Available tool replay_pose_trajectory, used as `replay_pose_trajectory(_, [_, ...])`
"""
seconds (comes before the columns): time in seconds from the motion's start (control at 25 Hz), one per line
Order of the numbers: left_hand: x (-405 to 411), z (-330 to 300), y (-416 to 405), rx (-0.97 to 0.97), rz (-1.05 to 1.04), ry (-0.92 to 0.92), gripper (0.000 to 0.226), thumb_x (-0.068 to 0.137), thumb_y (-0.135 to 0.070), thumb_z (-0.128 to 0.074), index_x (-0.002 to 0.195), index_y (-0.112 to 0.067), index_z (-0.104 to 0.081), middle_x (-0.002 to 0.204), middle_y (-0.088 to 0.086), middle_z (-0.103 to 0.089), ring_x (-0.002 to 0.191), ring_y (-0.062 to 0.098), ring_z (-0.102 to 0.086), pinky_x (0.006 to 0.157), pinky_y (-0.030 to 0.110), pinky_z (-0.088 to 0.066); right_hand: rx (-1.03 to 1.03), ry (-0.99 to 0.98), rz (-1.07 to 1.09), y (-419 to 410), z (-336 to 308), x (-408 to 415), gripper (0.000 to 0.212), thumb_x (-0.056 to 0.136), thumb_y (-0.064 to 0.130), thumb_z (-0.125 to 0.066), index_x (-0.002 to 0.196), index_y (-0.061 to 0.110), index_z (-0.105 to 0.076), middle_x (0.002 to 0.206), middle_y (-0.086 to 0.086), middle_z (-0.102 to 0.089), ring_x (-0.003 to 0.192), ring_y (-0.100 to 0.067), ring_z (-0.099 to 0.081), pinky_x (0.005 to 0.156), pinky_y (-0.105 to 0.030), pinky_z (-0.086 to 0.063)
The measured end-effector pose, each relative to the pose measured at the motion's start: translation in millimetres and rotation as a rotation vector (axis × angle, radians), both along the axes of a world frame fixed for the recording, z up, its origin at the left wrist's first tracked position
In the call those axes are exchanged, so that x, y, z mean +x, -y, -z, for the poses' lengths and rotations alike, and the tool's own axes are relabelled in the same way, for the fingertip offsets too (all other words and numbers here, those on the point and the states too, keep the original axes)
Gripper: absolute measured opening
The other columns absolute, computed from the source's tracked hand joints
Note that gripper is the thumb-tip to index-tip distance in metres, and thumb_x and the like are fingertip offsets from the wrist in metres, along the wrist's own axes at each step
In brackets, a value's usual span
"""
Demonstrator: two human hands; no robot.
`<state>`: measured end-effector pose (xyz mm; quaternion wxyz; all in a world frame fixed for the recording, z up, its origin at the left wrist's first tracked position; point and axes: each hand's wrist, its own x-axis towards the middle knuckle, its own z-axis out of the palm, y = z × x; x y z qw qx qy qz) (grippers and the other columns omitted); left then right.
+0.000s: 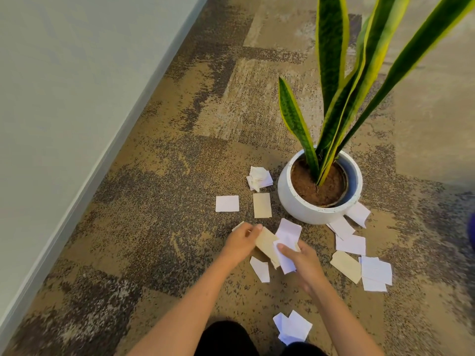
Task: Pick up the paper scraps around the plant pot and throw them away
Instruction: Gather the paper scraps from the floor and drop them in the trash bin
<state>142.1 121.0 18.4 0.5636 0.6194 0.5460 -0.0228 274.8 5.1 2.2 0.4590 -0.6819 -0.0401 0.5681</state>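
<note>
Left hand (240, 242) pinches a tan scrap (267, 246); right hand (302, 264) grips white scraps (288, 237). Paper looks light and limp; best pinched at edges.

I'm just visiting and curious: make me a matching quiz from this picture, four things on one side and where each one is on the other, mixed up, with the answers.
Things:
1. crumpled white paper
2. tan scrap
3. white square scrap
4. mixed bunch of scraps

Places:
A. held between both hands
B. flat on the carpet, farthest left of the pot
C. on the carpet just left of the pot's rim
D. flat on the carpet between the white square and the plant pot

Pairs: 1-C, 2-D, 3-B, 4-A
</note>
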Motion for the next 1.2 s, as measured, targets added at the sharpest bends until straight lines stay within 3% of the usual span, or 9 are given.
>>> replay_pose_trajectory(0.12, [-10.1, 15.2, -21.2, 0.310, 0.222, -0.250, 0.041, 0.093, -0.041, -0.050, 0.127, -0.017, -0.046, 0.119, 0.008, -0.045, 0.106, 0.029, -0.054, 0.084, 0.043, -0.050, -0.058, 0.056, 0.004, 5.0, 3.0, 8.5, 0.028, 0.083, 0.020, -0.070, 0.110, 0.017, -0.064, 0.106, -0.004, -0.070, 0.097, -0.022, -0.065, 0.086, -0.041, -0.052])
replay_pose_trajectory(0.2, [-14.0, 23.6, -29.1, 0.373, 0.477, -0.396, 0.055, 0.090, -0.035, -0.058, 0.138, -0.022, -0.035, 0.128, 0.010, -0.035, 0.114, 0.032, -0.045, 0.087, 0.047, -0.051, -0.081, 0.093, -0.014, 10.3, 3.6, 12.4, 0.029, 0.083, 0.021, -0.071, 0.110, 0.017, -0.061, 0.103, -0.004, -0.068, 0.093, -0.020, -0.064, 0.080, -0.037, -0.052])
replay_pose_trajectory(0.32, [-8.9, 23.9, -24.6, 0.470, 0.751, -0.475, 0.055, 0.085, -0.025, -0.066, 0.132, -0.024, -0.038, 0.131, 0.011, -0.029, 0.117, 0.035, -0.036, 0.085, 0.047, -0.052, -0.082, 0.114, -0.035, 19.8, 5.6, 17.9, 0.026, 0.083, 0.020, -0.071, 0.108, 0.016, -0.062, 0.096, -0.002, -0.069, 0.087, -0.020, -0.065, 0.069, -0.034, -0.052])
replay_pose_trajectory(0.56, [-6.4, 24.9, -20.1, 0.560, 0.721, -0.513, 0.042, 0.085, -0.022, -0.067, 0.118, -0.012, -0.043, 0.126, 0.012, -0.049, 0.116, 0.032, -0.043, 0.093, 0.045, -0.042, -0.131, 0.153, -0.055, 36.7, 8.5, 26.6, 0.034, 0.084, 0.026, -0.070, 0.113, 0.016, -0.058, 0.101, -0.005, -0.065, 0.091, -0.021, -0.061, 0.075, -0.037, -0.052])
replay_pose_trajectory(0.72, [-13.3, 18.2, -27.3, 0.231, 0.357, -0.336, 0.030, 0.086, -0.018, -0.066, 0.113, -0.012, -0.056, 0.114, 0.012, -0.065, 0.101, 0.027, -0.059, 0.082, 0.036, -0.049, -0.173, 0.149, -0.019, 42.2, 8.5, 31.8, 0.039, 0.083, 0.028, -0.071, 0.115, 0.017, -0.053, 0.106, -0.010, -0.060, 0.098, -0.029, -0.058, 0.078, -0.042, -0.054])
replay_pose_trajectory(0.8, [-16.2, 14.7, -25.7, 0.079, 0.284, -0.251, 0.028, 0.085, -0.018, -0.068, 0.111, -0.009, -0.063, 0.113, 0.012, -0.066, 0.093, 0.021, -0.059, 0.074, 0.029, -0.047, -0.200, 0.146, 0.009, 47.2, 10.6, 35.2, 0.044, 0.081, 0.029, -0.072, 0.118, 0.016, -0.052, 0.110, -0.012, -0.059, 0.103, -0.032, -0.056, 0.080, -0.045, -0.055])
replay_pose_trajectory(0.96, [-6.4, 14.2, 6.7, 0.002, 0.565, -0.241, 0.033, 0.082, -0.018, -0.071, 0.113, -0.010, -0.065, 0.120, 0.011, -0.060, 0.104, 0.022, -0.055, 0.084, 0.028, -0.045, -0.219, 0.120, 0.024, 58.6, 6.8, 39.1, 0.055, 0.078, 0.029, -0.075, 0.124, 0.012, -0.051, 0.117, -0.011, -0.058, 0.105, -0.032, -0.056, 0.089, -0.053, -0.053])
replay_pose_trajectory(1.08, [-0.2, 24.6, 31.4, 0.260, 0.808, -0.337, 0.038, 0.080, -0.016, -0.072, 0.115, -0.015, -0.058, 0.123, 0.008, -0.044, 0.114, 0.027, -0.043, 0.092, 0.042, -0.047, -0.185, 0.108, 0.054, 68.3, 3.2, 43.9, 0.046, 0.082, 0.024, -0.072, 0.121, 0.014, -0.049, 0.116, -0.007, -0.053, 0.105, -0.027, -0.051, 0.091, -0.043, -0.048])
replay_pose_trajectory(1.2, [0.8, 26.7, 45.6, 0.438, 0.897, -0.457, 0.048, 0.085, -0.013, -0.066, 0.125, -0.013, -0.042, 0.131, 0.010, -0.042, 0.119, 0.032, -0.039, 0.092, 0.046, -0.046, -0.154, 0.110, 0.067, 79.8, -1.0, 47.9, 0.055, 0.085, 0.022, -0.069, 0.133, 0.008, -0.047, 0.118, -0.007, -0.053, 0.106, -0.026, -0.049, 0.092, -0.041, -0.044])
